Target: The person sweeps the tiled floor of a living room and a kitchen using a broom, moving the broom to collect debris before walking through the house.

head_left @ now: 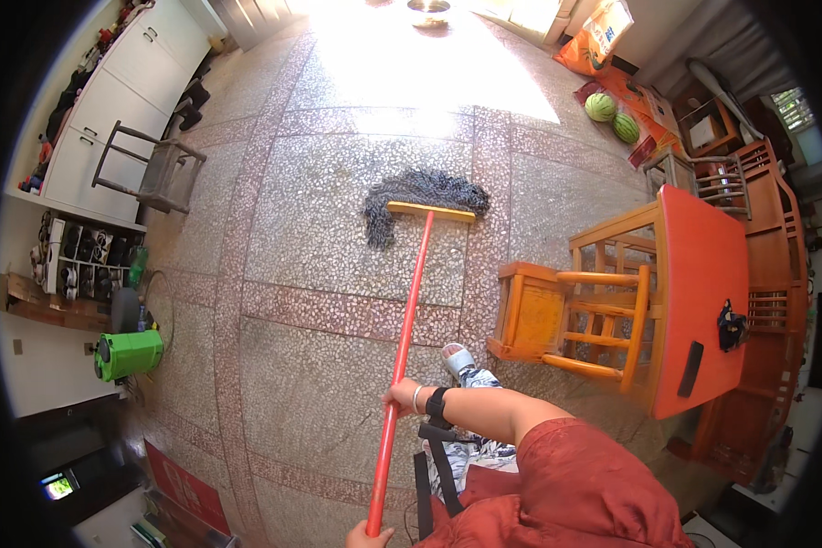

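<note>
The right hand (402,397) wraps the red-handled mop (410,315) partway up; the left hand (368,537), partly cut off, closes around it nearer the end. Its head (429,187) rests on the floor (329,256) ahead of both hands. The handle seems stiff and light, the strands soft; a spaced two-handed hold probably suits. Leftward, a green tank (128,354) hides its contents; far ahead, glare obscures a shiny bowl's (429,18).

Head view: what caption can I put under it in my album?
Left hand and right hand grip a red-handled mop, its shaggy head on the speckled floor.
</note>
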`<state>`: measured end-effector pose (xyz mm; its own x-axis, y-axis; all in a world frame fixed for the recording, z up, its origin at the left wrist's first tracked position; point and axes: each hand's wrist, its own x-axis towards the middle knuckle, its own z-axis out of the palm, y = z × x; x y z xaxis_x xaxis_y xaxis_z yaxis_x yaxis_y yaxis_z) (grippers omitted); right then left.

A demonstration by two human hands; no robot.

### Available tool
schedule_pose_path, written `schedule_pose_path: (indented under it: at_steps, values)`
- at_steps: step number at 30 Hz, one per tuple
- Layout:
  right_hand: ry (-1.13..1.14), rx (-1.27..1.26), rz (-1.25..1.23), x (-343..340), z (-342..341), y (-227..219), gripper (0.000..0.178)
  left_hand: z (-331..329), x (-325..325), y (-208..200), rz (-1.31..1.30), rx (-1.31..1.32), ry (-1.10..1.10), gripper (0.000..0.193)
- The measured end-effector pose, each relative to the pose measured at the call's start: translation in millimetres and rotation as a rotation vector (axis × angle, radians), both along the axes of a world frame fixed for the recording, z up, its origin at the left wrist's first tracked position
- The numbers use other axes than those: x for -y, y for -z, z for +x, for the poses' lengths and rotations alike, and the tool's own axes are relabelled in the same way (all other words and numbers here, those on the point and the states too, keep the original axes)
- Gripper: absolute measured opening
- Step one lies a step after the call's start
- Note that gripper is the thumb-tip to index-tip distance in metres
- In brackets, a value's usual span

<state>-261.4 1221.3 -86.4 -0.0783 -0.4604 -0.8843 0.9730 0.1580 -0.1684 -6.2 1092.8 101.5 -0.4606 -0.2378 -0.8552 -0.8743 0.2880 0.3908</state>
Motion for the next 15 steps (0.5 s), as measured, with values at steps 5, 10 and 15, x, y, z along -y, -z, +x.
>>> schedule_pose_path:
  at_steps: [5, 10, 15]
  values:
    - [0.254, -0.22, 0.207, -27, -130, 20, 0.01, -171, -49, 16, 0.057, 0.123, -0.009, 0.023]
    - [0.291, -0.483, 0.408, -67, -246, 48, 0.022, -305, -107, 40, 0.204, 0.038, 0.0, 0.023]
    - [0.052, -0.544, 0.667, -111, -302, 71, 0.031, -348, -158, 61, 0.22, 0.006, 0.089, 0.023]
